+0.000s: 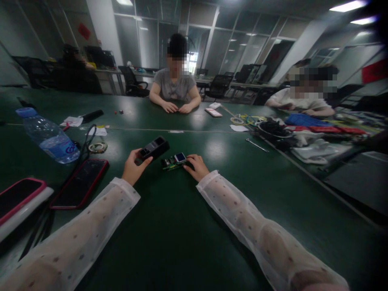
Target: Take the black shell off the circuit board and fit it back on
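Note:
My left hand [135, 165] grips a black plastic casing [154, 148] with rectangular openings, tilted above the green table [169, 226]. Just right of it, my right hand [196, 167] pinches the right end of a green circuit board [173, 161] that carries a small dark screen [180, 157]. Casing and board are close together but apart. The fingertips under the casing are hidden.
At the left are a plastic water bottle [50, 137], a red-edged phone [81, 184], another phone [21, 196] and a cable roll [97, 147]. A wrench [257, 145] and cables [247, 120] lie right. A person [175, 87] sits opposite, another [303, 101] at right.

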### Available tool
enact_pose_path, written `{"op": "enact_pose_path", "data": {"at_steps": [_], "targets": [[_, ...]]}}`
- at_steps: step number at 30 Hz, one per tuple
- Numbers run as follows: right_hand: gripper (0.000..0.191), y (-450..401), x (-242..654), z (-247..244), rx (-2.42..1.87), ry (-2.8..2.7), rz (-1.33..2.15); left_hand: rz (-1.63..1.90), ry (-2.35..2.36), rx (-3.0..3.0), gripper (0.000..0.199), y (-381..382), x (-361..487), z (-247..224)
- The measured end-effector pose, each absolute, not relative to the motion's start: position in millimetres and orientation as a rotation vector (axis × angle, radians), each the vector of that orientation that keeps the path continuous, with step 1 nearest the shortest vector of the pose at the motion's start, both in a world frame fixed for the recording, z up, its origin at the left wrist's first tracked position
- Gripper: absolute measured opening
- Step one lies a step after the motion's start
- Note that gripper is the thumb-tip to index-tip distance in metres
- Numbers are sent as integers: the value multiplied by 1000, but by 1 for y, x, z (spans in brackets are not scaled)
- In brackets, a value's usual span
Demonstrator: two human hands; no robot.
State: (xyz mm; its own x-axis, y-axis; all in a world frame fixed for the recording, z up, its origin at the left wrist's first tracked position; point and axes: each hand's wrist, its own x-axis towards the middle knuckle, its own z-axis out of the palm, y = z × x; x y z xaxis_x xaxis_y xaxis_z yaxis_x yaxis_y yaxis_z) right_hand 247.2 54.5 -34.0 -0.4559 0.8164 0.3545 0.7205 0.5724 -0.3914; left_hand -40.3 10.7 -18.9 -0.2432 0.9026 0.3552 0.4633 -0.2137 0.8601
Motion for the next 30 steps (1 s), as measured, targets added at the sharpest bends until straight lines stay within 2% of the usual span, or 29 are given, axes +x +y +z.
{"op": "enact_pose_path", "data": {"at_steps": [14,30], "targets": [[27,57,249,-39,-1203,-2292,247,1225,1475,1759,48,-3,2,-2],[28,57,249,-38,-1208,-2278,263,1081,1501,1840,52,-2,4,-5]]}}
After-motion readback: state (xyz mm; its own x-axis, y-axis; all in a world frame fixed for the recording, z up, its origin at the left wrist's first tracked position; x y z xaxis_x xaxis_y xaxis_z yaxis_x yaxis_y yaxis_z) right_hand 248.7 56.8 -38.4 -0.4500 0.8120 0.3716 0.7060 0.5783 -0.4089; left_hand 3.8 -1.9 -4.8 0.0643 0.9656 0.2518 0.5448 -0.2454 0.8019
